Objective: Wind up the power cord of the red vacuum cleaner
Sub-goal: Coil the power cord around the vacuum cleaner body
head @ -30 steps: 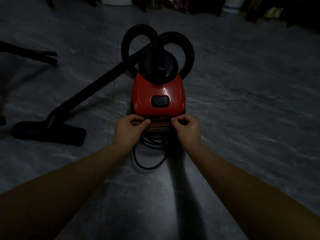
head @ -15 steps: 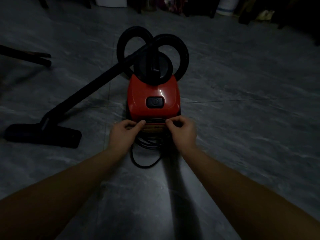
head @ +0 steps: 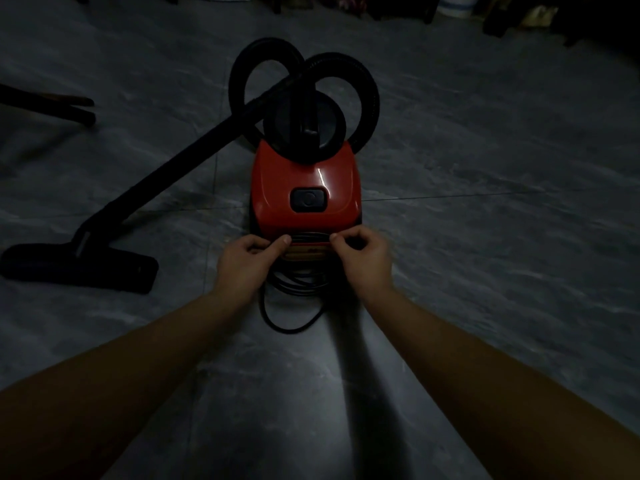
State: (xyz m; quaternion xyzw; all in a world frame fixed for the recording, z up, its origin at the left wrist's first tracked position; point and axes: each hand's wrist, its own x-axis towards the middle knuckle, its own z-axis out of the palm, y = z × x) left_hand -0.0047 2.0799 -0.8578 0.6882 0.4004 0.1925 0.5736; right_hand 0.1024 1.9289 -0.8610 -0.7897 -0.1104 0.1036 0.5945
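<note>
Dim light, head view, grey marbled tile floor [head: 485,209]
Far left: two dark furniture legs [head: 55,107] lying low over the floor
Below them: flat black plastic floor nozzle [head: 83,268] on the tiles; its straight black wand tube [head: 180,161] slants up and right toward the machine
Left hand [head: 244,263]: fingers [head: 282,241] curled, thumb tip against forefinger, pinching the thin black power cord [head: 292,308] at the rear edge of the body
Centre: glossy red plastic vacuum cleaner [head: 304,178] upright on the floor, dark rounded switch [head: 308,199] on top. Strands of cord run across its rear edge between the two hands; slack loops lie on the tiles just behind it, between the wrists
Right hand [head: 365,259]: fingers [head: 335,239] curled, tips pressed together on the same cord strands, opposite the left
Behind the body: ribbed black hose [head: 369,84] in two loops, round dark cap [head: 304,128] in front of them
</note>
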